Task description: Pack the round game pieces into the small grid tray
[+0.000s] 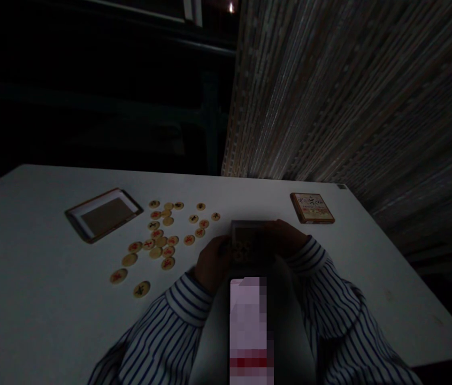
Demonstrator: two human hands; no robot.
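Between my two hands, at the middle of the white table [69, 321], is a dark open box [249, 233] with a few round pieces inside. My left hand [213, 262] is at the box's left side, its fingers curled against it in shadow. On the right side my right hand [284, 237] has its fingers round the box's edge. To the left of the box lie several loose round wooden pieces [168, 251] with red or black characters, some of them plain side up.
An empty open tray or lid [107, 214] lies at the back left. A flat box with a printed cover [313, 208] sits at the back right. A lit phone-like screen [249, 326] is below my hands. A striped curtain [309, 91] hangs behind the table.
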